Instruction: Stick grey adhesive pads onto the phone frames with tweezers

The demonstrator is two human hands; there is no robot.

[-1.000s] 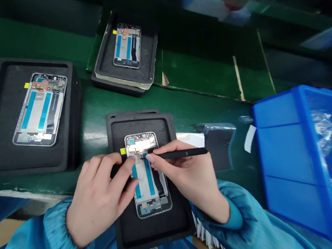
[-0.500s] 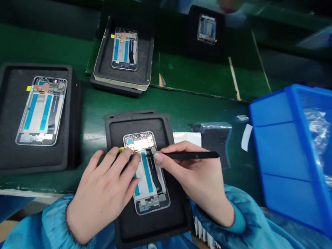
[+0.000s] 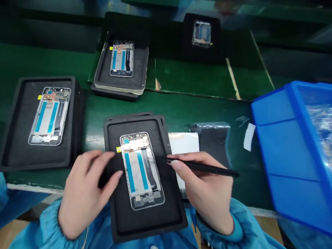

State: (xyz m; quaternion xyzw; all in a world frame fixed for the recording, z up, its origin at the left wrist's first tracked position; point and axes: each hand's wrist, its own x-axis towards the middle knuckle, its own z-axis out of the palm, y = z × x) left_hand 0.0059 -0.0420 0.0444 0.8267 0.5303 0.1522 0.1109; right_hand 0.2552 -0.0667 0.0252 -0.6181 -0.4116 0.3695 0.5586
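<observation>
An opened phone frame with two blue strips and a black flex cable lies in a black foam tray in front of me. My left hand rests at the tray's left edge, fingers loosely apart and holding nothing, just left of the phone. My right hand is closed on a thin black stylus, whose tip sits at the tray's right edge, just clear of the phone.
Another tray with a phone frame lies at the left, one behind, and a further one at the back. A blue plastic bin holding clear bags stands at the right. A white card lies beside my tray.
Both hands have drawn away from the phone: the left slid off to the tray's left edge, the right pulled the stylus back to the right. The phone now lies uncovered.
</observation>
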